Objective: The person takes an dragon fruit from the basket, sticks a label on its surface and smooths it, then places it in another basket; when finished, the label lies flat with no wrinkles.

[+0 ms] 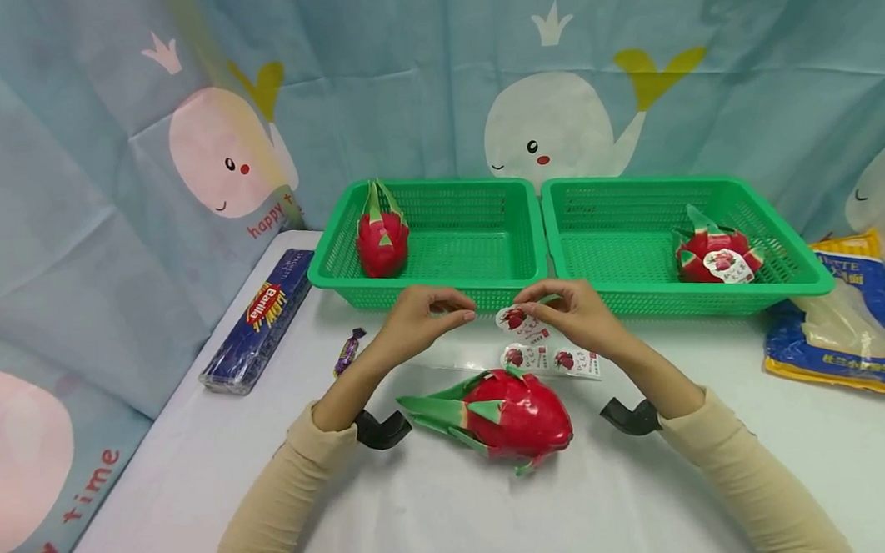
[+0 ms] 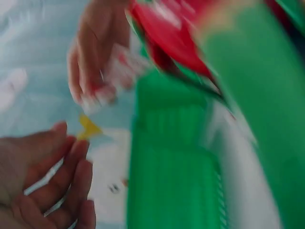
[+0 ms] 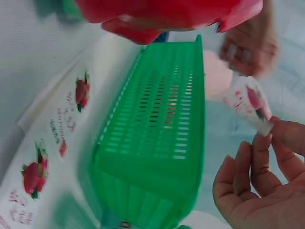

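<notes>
My right hand [image 1: 575, 311] pinches a white sticker [image 3: 247, 101] with a red dragon fruit print between thumb and forefinger. Close to it on the left, my left hand [image 1: 422, 319] hovers with bent, loose fingers and nothing between them; a gap shows between thumb and fingertips. Below both hands lies a red dragon fruit [image 1: 525, 414], its green leaves pointing left. Behind the fruit, a sheet of similar stickers [image 1: 576, 361] lies flat on the white table. The left wrist view is blurred.
Two green baskets stand behind: the left basket [image 1: 428, 290] holds a dragon fruit [image 1: 383, 244], the right basket [image 1: 684, 300] a stickered one [image 1: 700, 250]. A blue spaghetti pack [image 1: 260, 324] and purple candy [image 1: 350, 351] lie left, a blue-yellow bag [image 1: 843, 322] right.
</notes>
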### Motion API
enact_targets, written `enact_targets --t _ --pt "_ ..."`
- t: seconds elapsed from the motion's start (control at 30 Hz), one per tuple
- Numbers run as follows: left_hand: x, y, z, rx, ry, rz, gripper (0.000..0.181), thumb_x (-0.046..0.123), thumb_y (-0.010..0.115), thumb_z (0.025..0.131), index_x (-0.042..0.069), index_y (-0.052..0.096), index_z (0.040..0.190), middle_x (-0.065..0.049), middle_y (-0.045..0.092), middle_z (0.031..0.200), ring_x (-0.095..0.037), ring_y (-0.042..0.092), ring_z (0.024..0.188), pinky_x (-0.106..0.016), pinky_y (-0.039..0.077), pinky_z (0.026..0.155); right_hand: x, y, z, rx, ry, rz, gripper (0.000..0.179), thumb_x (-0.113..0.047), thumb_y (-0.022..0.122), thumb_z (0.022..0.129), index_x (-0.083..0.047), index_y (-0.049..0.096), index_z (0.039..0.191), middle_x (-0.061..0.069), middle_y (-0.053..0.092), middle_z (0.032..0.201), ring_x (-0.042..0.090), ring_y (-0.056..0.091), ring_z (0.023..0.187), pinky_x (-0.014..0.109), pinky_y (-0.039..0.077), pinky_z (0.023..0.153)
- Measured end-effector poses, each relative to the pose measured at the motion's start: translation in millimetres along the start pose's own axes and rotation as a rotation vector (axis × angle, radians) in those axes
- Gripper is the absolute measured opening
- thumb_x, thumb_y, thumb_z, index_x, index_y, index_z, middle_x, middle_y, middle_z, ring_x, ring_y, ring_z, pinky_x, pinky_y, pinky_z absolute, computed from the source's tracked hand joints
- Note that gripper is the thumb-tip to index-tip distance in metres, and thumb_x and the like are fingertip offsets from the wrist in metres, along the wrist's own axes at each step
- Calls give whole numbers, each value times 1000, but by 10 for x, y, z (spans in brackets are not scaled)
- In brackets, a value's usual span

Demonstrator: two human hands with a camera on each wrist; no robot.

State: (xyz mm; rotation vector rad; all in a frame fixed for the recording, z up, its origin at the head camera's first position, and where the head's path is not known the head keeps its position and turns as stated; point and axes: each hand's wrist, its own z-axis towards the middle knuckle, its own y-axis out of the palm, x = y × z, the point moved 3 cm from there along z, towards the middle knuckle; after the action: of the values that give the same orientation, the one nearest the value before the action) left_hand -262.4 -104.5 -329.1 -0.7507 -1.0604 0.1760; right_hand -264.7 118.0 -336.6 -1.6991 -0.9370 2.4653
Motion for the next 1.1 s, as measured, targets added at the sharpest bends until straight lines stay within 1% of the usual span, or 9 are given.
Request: enact_targets --t 0.13,0.3,0.43,0.5,0.6,0.73,0.87,1.0,1.1 --pt "278 57 61 41 30 57 10 21 69 82 12 71 87 2 70 81 -6 62 76 -24 49 70 -90 50 -15 1 -94 -88 16 -11 60 89 -6 68 101 7 68 100 13 60 94 28 51 79" --pt "368 144 97 19 8 129 9 20 70 81 11 72 81 1 69 74 -6 59 69 -21 47 62 -192 100 -53 47 -154 -117 28 -9 62 87 -4 61 115 9 68 96 17 61 92 24 52 79" --pt "351 158 80 66 -64 69 12 20 69 82 9 71 80 -1 68 73 -9 59 69 -21 46 59 -231 61 -119 191 -107 -110 42 -10 58 90 -6 48 131 13 69 96 17 61 91 19 48 77" --pt "325 150 66 99 -103 -5 13 20 69 82 7 71 82 -3 68 75 -11 59 71 -21 46 58 -234 23 -162 268 -79 -117 40 -10 58 90 -7 50 129 12 68 100 17 60 94 21 47 78" --pt "291 129 42 136 -136 -103 14 19 69 82 5 71 83 -6 68 76 -14 58 71 -23 45 56 -224 -13 -223 307 -37 -129 35 -13 65 86 -5 57 119 11 65 99 20 57 98 30 46 84" --pt "268 142 -30 147 -147 -181 13 18 69 82 5 71 83 -7 68 77 -15 57 70 -25 44 56 -189 8 -308 258 43 -137 25 -21 69 83 -4 63 100 8 65 95 20 57 95 38 46 85" --pt "308 202 -141 138 -149 -236 14 20 70 82 6 71 83 -6 68 77 -15 58 69 -25 44 56 -189 -12 -392 180 127 -47 19 -23 64 87 -4 65 91 6 65 88 13 58 78 29 49 72" --pt "401 327 -337 138 -198 -328 13 19 71 81 6 72 82 -6 67 71 -11 52 58 -20 40 49 -177 -73 -465 31 211 67 19 -21 62 88 -2 64 93 3 63 83 8 53 66 23 47 59" --pt "460 479 -529 152 -246 -415 12 17 72 79 5 72 81 -8 66 68 -7 42 49 -17 33 43 -146 -67 -522 -104 228 126 19 -17 62 88 2 62 92 -1 61 81 7 56 71 23 51 67"
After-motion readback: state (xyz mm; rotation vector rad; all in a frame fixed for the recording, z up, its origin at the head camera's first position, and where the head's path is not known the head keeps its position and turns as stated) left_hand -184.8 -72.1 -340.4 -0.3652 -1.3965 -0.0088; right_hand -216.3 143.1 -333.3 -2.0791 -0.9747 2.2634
